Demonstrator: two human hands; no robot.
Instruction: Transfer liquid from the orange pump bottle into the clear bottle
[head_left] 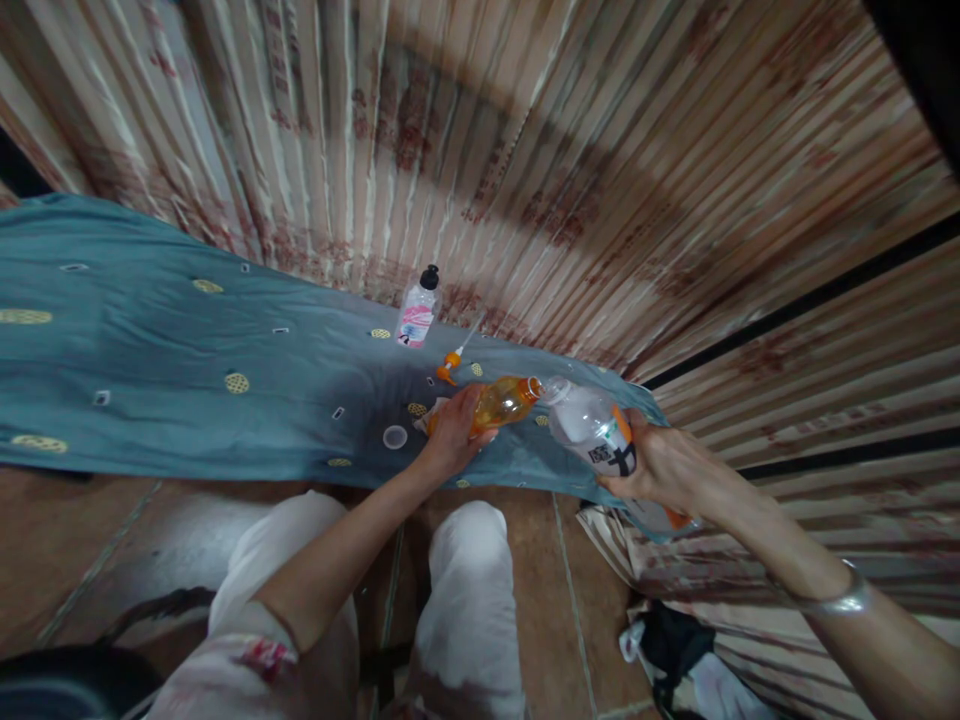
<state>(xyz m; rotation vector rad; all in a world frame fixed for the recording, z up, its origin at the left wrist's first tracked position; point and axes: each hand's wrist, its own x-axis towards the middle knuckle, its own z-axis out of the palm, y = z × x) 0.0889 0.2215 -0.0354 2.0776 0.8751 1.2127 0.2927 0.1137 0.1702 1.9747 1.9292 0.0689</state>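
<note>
My left hand (454, 432) is closed round an orange see-through bottle (504, 402), tipped on its side with its open neck facing right. My right hand (654, 462) grips a large clear plastic bottle (591, 425) with an orange, white and black label, tilted so its mouth points left. The two mouths meet or nearly meet; I cannot tell whether they touch. Just beyond my left hand, an orange pump top (450, 366) with a thin clear tube lies on the cloth. A small round whitish cap (394, 437) rests left of that hand.
A clear bottle with a black cap and pink label (416, 318) stands near the curtain. Teal patterned cloth (172, 350) covers the narrow surface. A pleated curtain (450, 130) hangs behind it and to the right. Dark and white items (679, 650) lie on the tiled floor.
</note>
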